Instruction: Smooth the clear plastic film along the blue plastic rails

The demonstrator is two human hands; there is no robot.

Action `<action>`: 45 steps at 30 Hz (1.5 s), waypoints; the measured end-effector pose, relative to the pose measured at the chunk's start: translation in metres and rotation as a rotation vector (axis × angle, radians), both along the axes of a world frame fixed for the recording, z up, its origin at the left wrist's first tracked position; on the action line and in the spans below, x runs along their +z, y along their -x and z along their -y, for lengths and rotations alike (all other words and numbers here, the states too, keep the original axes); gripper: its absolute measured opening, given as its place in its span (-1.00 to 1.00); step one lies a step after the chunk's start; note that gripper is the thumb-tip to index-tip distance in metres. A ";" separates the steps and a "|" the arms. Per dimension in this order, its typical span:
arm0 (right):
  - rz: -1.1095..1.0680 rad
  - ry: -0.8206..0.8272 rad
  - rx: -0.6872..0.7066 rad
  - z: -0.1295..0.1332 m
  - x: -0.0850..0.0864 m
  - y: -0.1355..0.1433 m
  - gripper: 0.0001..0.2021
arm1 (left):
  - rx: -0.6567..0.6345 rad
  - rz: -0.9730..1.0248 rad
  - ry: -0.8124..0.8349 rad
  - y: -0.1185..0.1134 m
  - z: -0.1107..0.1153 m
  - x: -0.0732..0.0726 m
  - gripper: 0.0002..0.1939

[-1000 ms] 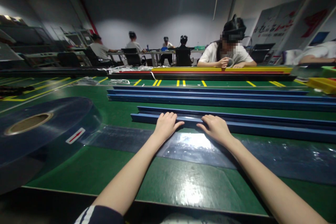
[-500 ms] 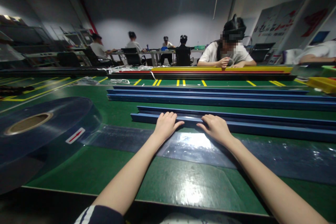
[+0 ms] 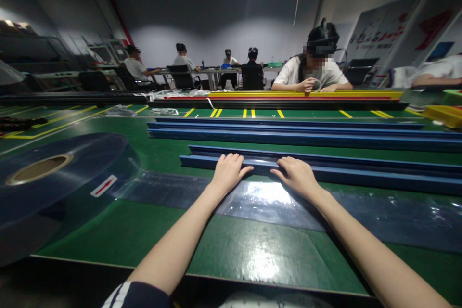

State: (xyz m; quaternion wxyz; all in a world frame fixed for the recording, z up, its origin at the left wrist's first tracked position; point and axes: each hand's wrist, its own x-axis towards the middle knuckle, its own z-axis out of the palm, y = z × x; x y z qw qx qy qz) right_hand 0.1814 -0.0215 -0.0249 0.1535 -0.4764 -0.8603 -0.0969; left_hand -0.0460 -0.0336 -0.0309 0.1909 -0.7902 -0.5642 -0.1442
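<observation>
A long blue channel (image 3: 378, 173) lies across the green table, its left end showing. My left hand (image 3: 229, 172) rests over its near edge, fingers curled over the rim and thumb pointing right. A short distance to the right, my right hand (image 3: 296, 176) grips the same near edge, its thumb pointing left. Between my hands the channel's open groove shows. Just in front of it runs a flat clear plastic strip (image 3: 173, 190), passing under my forearms. It comes from a large clear roll (image 3: 86, 154) at the left.
More blue channels (image 3: 288, 137) lie behind the near one. Farther back are yellow, red and black strips (image 3: 306, 95). A person (image 3: 288, 74) sits across the table, others sit behind. A yellow tray (image 3: 442, 115) is at the right; the table's front edge (image 3: 252, 281) is near me.
</observation>
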 end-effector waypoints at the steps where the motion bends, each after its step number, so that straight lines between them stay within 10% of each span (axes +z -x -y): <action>1: 0.001 0.000 0.001 0.000 0.000 0.000 -0.70 | -0.002 0.001 0.000 0.000 0.000 0.000 -0.55; 45: -0.034 -0.089 0.008 -0.002 0.002 -0.010 -0.61 | -0.056 0.061 0.024 0.001 0.001 0.002 -0.58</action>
